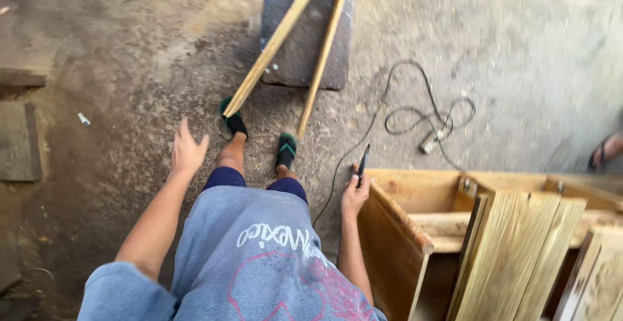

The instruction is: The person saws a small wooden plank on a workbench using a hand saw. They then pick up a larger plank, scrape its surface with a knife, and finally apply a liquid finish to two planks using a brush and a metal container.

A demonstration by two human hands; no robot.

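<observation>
Right hand (354, 196) is closed around one dark, slim tool (363, 161), apparently a pencil or marker, with its tip pointing up and away, just above the near corner of the wooden cabinet frame (396, 243). Left hand (187, 149) is held out wide with fingers spread, empty, above the dusty ground.

By size: the concrete floor (519, 48) fills most of the view, grey and strewn with sawdust. One open cabinet frame of pale wood stands at the lower right, and against it lean about three flat boards (513, 249) with a striped grain, though the rightmost is cut off by the edge. One dark rectangular slab (305, 42) lies on the floor ahead, and two long wooden strips (279, 39) cross it at a slant, their near ends close to the person's two feet in green-strapped sandals (286, 147). One black cable (415, 110) loops in coils between slab and cabinet, ending in a pale plug. Another person's foot (607, 151) shows at the right edge.
</observation>
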